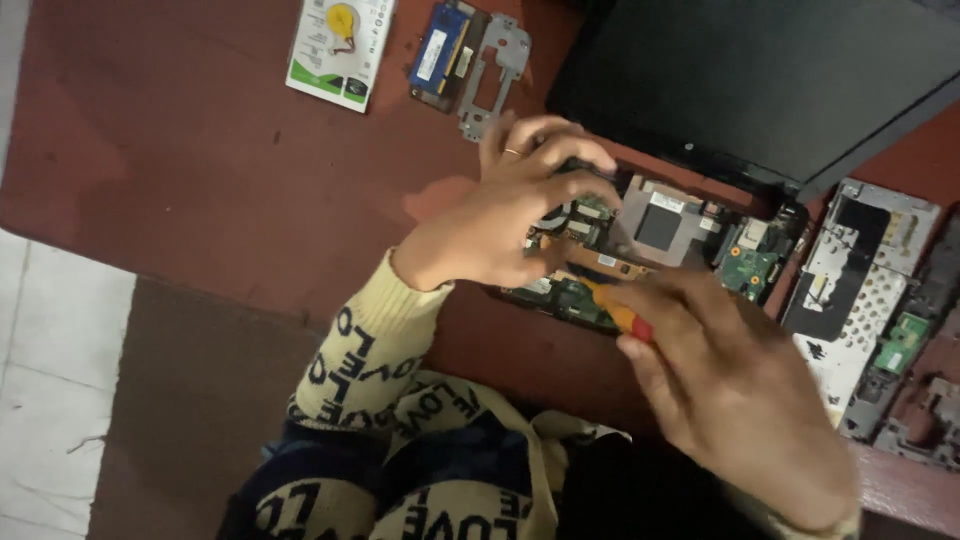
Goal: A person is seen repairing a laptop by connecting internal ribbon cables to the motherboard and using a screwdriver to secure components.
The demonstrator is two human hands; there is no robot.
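Observation:
A green laptop circuit board (745,262) lies on the dark red table (200,150), partly under both hands. My left hand (495,210), with a ring on one finger, rests on the board's left part, fingers curled over a dark component. My right hand (725,375) grips a screwdriver (622,315) with an orange and red handle, its tip pointing toward the board under my left hand. The board's near edge is hidden by my right hand.
A black laptop lid (760,80) lies behind the board. A hard drive (340,45) with a yellow coin cell, a memory module (440,50) and a metal bracket (495,70) sit at the far edge. A metal chassis plate (860,290) and loose parts lie at right.

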